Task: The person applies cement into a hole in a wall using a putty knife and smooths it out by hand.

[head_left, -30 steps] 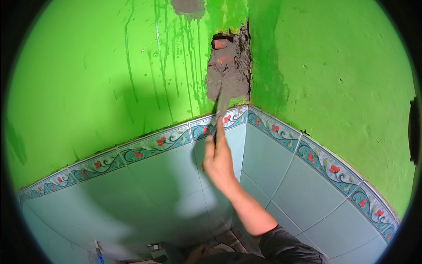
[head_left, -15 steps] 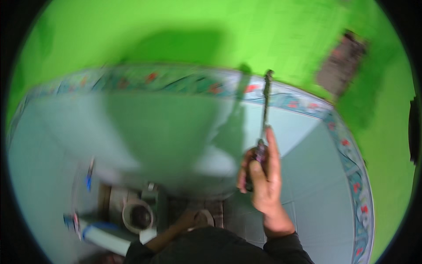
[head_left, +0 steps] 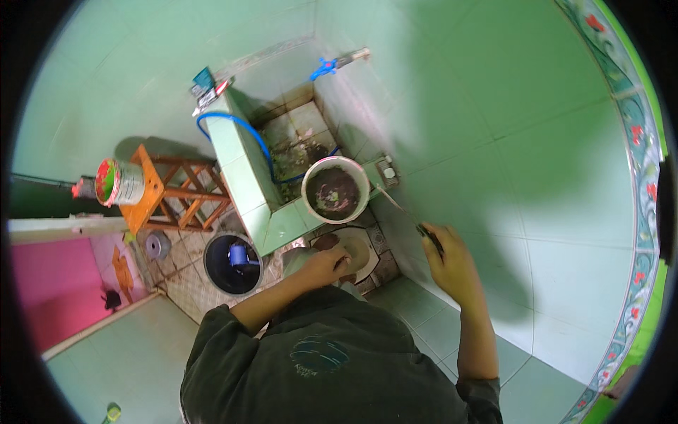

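My right hand (head_left: 448, 258) is closed around the dark handle of a thin-bladed hand tool (head_left: 401, 207), seen nearly edge-on beside the tiled wall. The narrow blade points up and left, its tip close to a white bucket (head_left: 308, 206). Dark grey, wet-looking matter (head_left: 332, 192) fills part of that bucket, which stands on the tiled ledge. In front of my body my left hand (head_left: 326, 264) has curled fingers; whatever they hold, if anything, is hidden. Below it a pale squat toilet (head_left: 364, 256) is partly covered by the hand.
A low tiled partition (head_left: 236, 159) carries a blue hose (head_left: 248, 127). At left, a wooden stool (head_left: 159, 187) bears a paint pail (head_left: 128, 185). A black bucket (head_left: 224, 279) with a blue dipper (head_left: 240, 256) stands on the floor. A blue-handled tap (head_left: 325, 68) juts from the wall.
My view has swung down from the green upper wall to the floor and ledge. The right hand has lowered the tool from upright to slanting toward the white bucket. The left hand stays before my body.
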Demonstrator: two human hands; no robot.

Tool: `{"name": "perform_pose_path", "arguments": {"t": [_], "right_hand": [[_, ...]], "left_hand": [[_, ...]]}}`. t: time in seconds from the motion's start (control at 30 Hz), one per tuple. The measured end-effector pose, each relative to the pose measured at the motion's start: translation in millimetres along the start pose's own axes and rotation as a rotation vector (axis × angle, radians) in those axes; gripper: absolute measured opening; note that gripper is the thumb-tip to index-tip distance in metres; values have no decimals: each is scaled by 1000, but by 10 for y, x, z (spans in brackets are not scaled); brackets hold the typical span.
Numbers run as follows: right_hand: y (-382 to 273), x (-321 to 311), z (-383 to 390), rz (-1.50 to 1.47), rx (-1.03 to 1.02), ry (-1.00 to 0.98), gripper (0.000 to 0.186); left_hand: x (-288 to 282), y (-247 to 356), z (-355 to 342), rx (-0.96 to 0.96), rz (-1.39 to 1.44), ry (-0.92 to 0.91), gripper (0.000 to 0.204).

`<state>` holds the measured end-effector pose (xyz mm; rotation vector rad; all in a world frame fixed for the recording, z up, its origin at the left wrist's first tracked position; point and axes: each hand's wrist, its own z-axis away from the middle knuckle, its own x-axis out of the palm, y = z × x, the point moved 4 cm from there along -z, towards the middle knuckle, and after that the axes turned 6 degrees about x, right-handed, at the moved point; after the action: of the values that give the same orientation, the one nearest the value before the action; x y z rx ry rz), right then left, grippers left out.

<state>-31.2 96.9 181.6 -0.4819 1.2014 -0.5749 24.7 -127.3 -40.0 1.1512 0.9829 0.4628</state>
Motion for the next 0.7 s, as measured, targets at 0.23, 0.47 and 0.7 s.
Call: {"name": "perform_pose_path", "arguments": {"t": [0.23, 0.47, 0.7], "right_hand": [[-43, 970, -1099, 453, -57, -146, 25], [116, 1807, -1770, 726, -204, -88, 16], [411, 2486, -2247, 781, -285, 43, 11]], "left_hand": [[-242, -619, 408, -339, 151, 411, 22], [-427, -1045, 146, -378, 309, 735, 40], [-613, -1001, -248, -389, 207, 672, 54]]}}
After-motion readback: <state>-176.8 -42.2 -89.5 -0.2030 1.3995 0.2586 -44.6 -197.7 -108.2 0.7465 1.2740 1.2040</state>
